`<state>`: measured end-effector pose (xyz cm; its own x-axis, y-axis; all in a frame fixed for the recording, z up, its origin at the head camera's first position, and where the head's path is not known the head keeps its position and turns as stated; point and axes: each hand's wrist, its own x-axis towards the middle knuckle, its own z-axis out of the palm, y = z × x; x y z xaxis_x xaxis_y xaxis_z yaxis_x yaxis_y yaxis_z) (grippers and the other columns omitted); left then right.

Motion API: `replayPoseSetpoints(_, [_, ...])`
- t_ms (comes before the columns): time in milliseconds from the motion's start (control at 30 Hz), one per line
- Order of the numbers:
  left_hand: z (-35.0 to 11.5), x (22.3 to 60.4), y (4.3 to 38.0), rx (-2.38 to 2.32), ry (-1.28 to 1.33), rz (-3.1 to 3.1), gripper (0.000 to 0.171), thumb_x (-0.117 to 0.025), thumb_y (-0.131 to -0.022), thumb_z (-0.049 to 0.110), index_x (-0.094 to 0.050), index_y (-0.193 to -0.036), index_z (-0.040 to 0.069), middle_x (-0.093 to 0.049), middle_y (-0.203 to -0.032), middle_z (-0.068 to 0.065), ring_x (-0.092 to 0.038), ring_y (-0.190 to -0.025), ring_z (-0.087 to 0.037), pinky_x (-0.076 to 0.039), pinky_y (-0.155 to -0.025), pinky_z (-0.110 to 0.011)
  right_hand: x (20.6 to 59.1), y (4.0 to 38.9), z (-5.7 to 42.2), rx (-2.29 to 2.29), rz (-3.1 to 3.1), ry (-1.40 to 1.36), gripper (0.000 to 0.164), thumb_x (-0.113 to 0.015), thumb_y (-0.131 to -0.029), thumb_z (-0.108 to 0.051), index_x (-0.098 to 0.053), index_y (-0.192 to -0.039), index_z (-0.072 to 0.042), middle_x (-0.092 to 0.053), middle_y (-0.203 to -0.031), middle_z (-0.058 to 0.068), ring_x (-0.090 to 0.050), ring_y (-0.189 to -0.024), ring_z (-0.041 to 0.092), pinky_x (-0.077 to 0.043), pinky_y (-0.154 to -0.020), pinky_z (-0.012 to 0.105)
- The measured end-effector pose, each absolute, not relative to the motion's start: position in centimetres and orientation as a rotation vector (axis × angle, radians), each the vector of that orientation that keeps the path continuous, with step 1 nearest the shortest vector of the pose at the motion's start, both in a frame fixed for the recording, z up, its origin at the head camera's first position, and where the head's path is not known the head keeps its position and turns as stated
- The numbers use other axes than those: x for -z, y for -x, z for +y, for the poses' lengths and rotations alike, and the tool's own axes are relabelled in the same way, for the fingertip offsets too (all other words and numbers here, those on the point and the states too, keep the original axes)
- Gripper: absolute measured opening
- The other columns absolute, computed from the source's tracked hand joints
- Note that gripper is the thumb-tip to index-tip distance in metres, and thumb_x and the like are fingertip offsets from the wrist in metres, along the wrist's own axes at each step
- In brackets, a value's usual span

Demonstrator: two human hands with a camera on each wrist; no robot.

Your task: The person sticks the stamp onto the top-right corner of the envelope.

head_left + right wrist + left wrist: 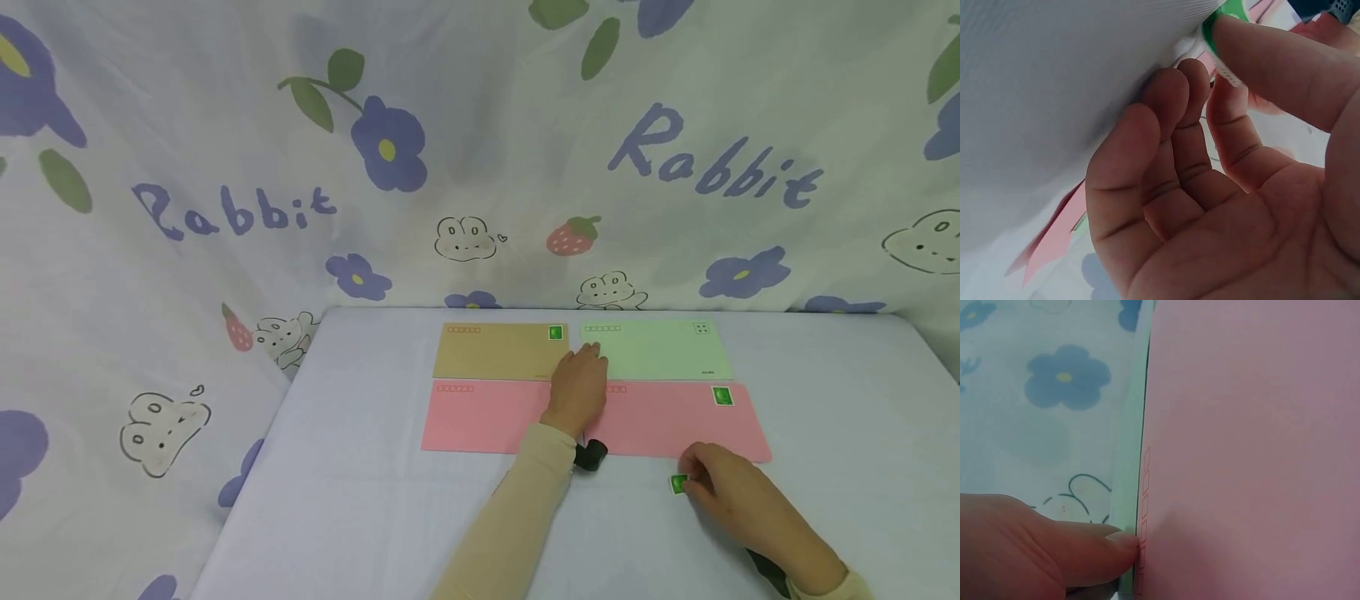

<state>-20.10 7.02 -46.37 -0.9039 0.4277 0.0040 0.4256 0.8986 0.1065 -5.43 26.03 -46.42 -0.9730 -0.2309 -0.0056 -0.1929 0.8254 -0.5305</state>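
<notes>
My right hand [738, 496] is just below the right pink envelope [675, 421], pinching a small green stamp [678, 484] between thumb and fingertips. In the right wrist view, the thumb and index finger grip the stamp [1230, 12] by its edge, while the other fingers curl loosely near the white cloth. My left hand [579, 390] rests at the left edge of the light green envelope [652, 354], its fingers pointing away from me. Seen from the left wrist, its thumb [1094, 547] touches where the green and pink envelopes meet. The green envelope bears only a printed mark at its upper right.
A brown envelope [495, 352] carries a green stamp at its upper right. Below it lies another pink envelope [480, 417], its right part hidden by my left arm. The right pink envelope also carries a stamp [722, 396]. A patterned curtain [510, 150] hangs behind the white table.
</notes>
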Motion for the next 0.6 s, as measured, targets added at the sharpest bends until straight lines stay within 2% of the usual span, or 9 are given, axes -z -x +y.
replayPoseSetpoints(200, [7.00,46.50,20.07,-0.175,-0.692,3.044,0.030,-0.060,-0.100,0.010,-0.071,-0.127,0.012,-0.054,-0.147,-0.002,-0.046,-0.140,-0.015,-0.036,-0.115,-0.034,46.13,5.41,25.87,0.906,2.920,0.319,0.019,-0.074,-0.086,-0.005,-0.059,-0.087,-0.017,-0.049,-0.072,-0.015,-0.045,-0.068,-0.002,-0.042,-0.060,0.020])
replayPoseSetpoints(600, [7.06,46.78,20.26,-0.133,-0.708,3.036,0.032,-0.060,-0.100,0.011,-0.069,-0.131,0.012,-0.052,-0.149,-0.002,-0.045,-0.141,-0.015,-0.036,-0.116,-0.034,45.48,5.51,25.71,0.932,2.897,0.283,0.016,-0.069,-0.088,-0.001,-0.062,-0.091,-0.015,-0.054,-0.072,-0.015,-0.048,-0.067,-0.001,-0.045,-0.059,0.021])
